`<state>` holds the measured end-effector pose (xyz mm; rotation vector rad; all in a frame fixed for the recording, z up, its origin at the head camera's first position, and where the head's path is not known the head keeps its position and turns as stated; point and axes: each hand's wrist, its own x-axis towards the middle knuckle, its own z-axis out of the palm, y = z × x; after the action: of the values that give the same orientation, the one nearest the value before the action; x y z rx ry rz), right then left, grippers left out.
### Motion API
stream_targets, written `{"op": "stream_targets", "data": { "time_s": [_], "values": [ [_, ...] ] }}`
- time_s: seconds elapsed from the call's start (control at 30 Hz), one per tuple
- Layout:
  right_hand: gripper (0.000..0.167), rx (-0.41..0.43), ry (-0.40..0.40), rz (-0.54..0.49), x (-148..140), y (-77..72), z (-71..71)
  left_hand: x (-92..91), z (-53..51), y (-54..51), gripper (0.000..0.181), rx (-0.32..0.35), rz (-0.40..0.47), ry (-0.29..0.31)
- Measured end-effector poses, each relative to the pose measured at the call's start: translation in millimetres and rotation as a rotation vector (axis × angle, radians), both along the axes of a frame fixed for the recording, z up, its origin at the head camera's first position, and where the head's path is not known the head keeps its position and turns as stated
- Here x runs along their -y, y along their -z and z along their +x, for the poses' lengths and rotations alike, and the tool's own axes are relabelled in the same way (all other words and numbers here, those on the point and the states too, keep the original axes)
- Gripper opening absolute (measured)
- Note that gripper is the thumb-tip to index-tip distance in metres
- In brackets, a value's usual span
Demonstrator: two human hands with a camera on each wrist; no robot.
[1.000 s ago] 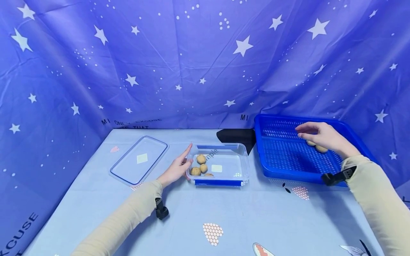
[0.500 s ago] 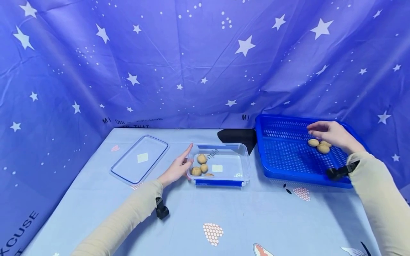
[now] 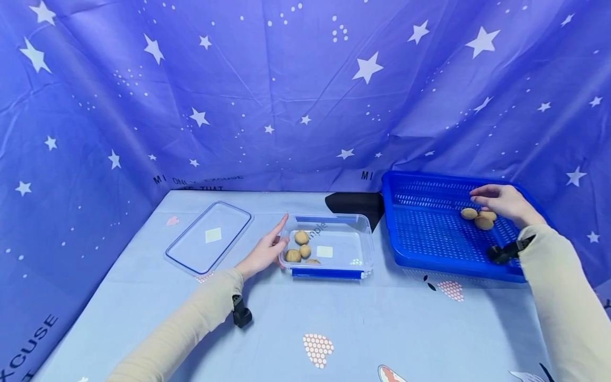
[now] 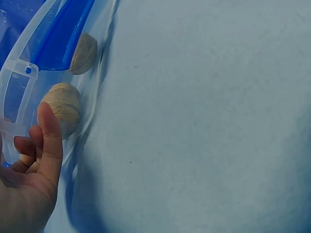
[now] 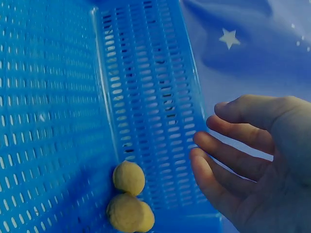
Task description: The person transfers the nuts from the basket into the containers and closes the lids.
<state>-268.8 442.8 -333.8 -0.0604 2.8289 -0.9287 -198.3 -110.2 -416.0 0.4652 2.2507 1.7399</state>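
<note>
My left hand (image 3: 262, 253) rests against the left end of a clear plastic food container (image 3: 343, 239) with blue side clips. Its index finger lies straight along that end wall, and the thumb shows in the left wrist view beside a walnut (image 4: 63, 104) seen through the plastic. Several walnuts (image 3: 302, 237) sit inside at the container's left end. At right, my right hand (image 3: 508, 202) hovers over the blue perforated basket (image 3: 420, 241) with relaxed fingers apart and nothing between them. Just below it, three walnuts (image 5: 129, 178) lie grouped in the basket.
A clear lid (image 3: 191, 249) with a blue seal lies flat on the table left of the container. A black patch (image 3: 353, 206) shows between container and basket at the back. Starry blue cloth (image 3: 262, 79) hangs behind the table.
My right hand has moved right over the basket, bringing the walnuts there into fuller view. My left hand and the container have stayed in place.
</note>
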Motion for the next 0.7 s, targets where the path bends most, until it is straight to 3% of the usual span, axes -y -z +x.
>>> {"op": "stream_targets", "data": {
  "time_s": [0.23,0.47,0.7],
  "values": [
    [0.054,0.03,0.037,-0.022,-10,14.0,-1.5,-2.9,-1.1,4.6,0.065,0.012,-0.003,0.017],
    [0.053,0.033,0.057,-0.015,-15,20.9,-2.7,-1.9,-16.0,32.2,0.066,0.004,-0.006,0.006],
    [0.057,0.11,0.028,-0.027,-21,21.2,-2.3,-0.6,-19.9,35.2,0.066,-0.013,-0.012,-0.006]
  ]
}}
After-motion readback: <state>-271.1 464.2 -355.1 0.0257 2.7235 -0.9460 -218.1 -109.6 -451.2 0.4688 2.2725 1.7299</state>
